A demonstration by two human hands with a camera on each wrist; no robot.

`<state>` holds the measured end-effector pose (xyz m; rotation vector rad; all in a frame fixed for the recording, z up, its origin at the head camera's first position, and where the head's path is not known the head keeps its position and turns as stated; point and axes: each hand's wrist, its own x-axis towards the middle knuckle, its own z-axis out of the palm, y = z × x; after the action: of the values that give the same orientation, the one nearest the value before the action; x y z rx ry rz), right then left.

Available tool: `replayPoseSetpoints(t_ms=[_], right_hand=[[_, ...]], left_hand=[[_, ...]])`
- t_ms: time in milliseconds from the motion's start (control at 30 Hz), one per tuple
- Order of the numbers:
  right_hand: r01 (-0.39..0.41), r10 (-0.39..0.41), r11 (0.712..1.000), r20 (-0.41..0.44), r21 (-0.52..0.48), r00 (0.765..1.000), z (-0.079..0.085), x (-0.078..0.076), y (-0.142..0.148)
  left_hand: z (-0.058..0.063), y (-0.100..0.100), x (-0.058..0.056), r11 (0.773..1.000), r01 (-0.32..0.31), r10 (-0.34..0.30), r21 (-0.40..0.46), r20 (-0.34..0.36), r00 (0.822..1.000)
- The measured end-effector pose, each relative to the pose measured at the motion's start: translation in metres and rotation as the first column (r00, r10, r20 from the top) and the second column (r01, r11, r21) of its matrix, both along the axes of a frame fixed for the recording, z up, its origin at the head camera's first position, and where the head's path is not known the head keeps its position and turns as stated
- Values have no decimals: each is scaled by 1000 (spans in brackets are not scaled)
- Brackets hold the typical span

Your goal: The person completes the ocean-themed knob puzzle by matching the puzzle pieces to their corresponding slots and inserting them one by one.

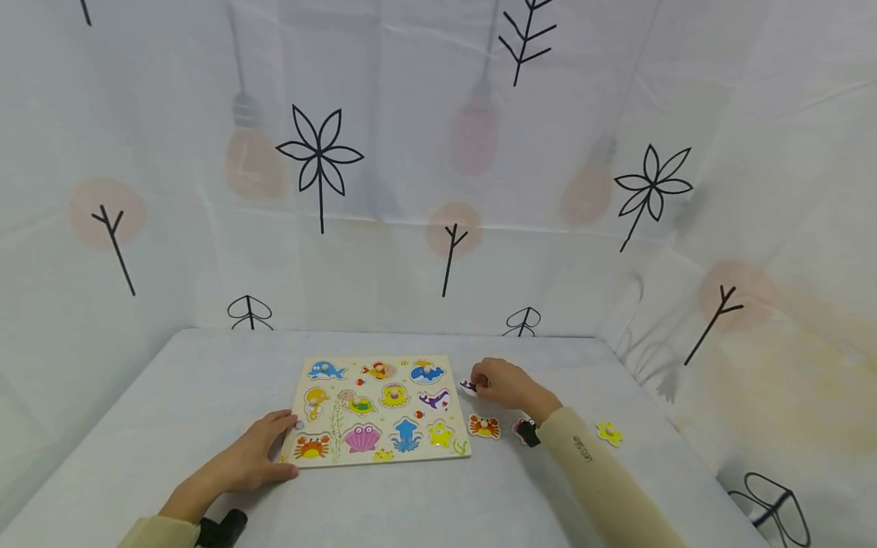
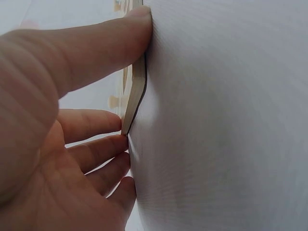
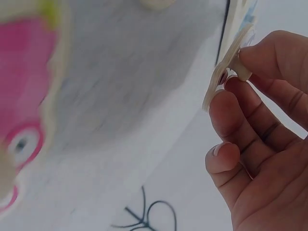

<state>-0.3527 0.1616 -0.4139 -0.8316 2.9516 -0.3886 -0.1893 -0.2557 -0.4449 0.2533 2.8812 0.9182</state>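
Note:
A pale wooden puzzle board (image 1: 428, 455) with several colourful sea animals lies on the white table. My left hand (image 1: 250, 455) is at its near left corner, thumb along the front edge and fingertips against the left side; the left wrist view shows those fingers (image 2: 96, 153) nearly straight. Just beyond the board's right edge, my right hand (image 1: 508, 385) pinches a purple puzzle piece (image 1: 467, 386) by its knob. Seen edge-on in the right wrist view, the same piece (image 3: 210, 96) is tilted, its knob between thumb and fingertips. The hand hides most of it from the head view.
Right of the board lies an orange crab piece (image 1: 484, 427). A pink piece with eyes (image 3: 24, 72) is partly covered by the right wrist in the head view. Farther right is a yellow star piece (image 1: 609, 434). A patterned white cloth (image 1: 411, 304) hangs behind the table.

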Motion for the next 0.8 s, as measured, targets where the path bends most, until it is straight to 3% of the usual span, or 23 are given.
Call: replayPoseSetpoints(t_ms=[800], right_hand=[[-101,98,993,53,57,994,-6,14,-65]], left_hand=[[-1,1,-2,1000,-6,6,-10,5,1000]])
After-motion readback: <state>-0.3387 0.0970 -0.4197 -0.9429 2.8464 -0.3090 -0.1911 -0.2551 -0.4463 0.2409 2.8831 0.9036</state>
